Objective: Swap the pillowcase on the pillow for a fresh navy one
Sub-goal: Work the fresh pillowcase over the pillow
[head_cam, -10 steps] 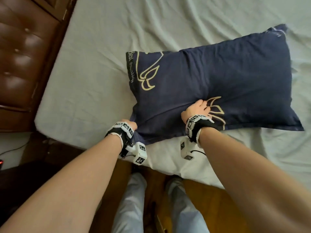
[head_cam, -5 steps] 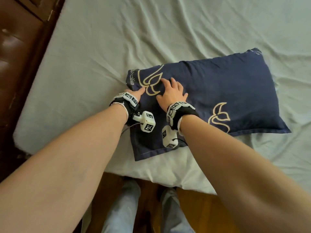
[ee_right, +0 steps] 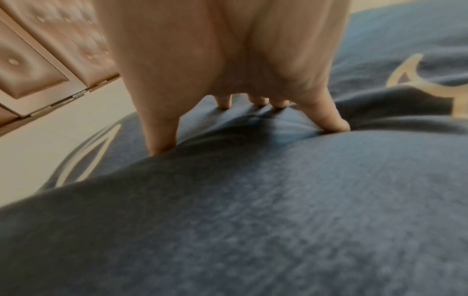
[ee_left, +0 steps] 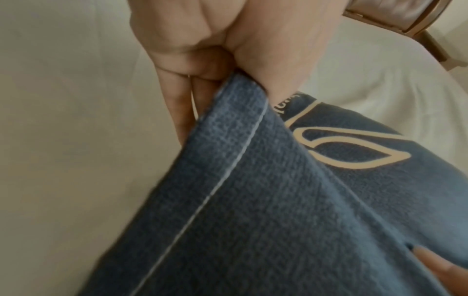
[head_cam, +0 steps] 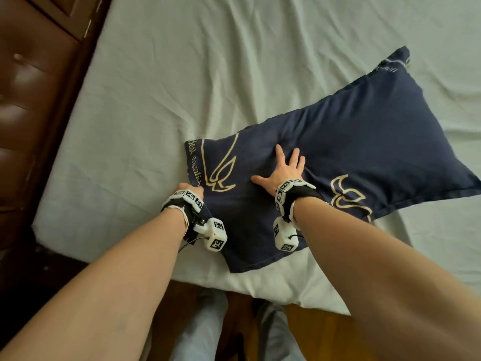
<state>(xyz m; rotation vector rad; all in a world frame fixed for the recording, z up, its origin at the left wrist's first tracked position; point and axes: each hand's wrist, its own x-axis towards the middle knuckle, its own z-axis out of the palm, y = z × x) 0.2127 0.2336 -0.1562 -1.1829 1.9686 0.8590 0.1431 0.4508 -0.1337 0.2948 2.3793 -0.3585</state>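
Note:
A pillow in a navy pillowcase (head_cam: 364,142) with gold line art lies slanted on the bed, its far corner up at the right. My left hand (head_cam: 188,190) pinches the case's stitched left hem (ee_left: 243,140) between thumb and curled fingers. My right hand (head_cam: 282,169) lies flat on the case with fingers spread, pressing the fabric (ee_right: 253,200) down; its fingertips (ee_right: 334,126) dent the cloth. The flat, empty end of the case reaches toward the bed's near edge.
A pale wrinkled sheet (head_cam: 208,74) covers the mattress. A brown tufted headboard (head_cam: 28,87) stands at the left. The near bed edge (head_cam: 273,287) is just past my wrists, with wooden floor and my legs (head_cam: 197,334) below.
The pillow has swung so its right end points farther away. My right hand slid right along the case and spread flat. My left hand dropped to the left hem and pinched it.

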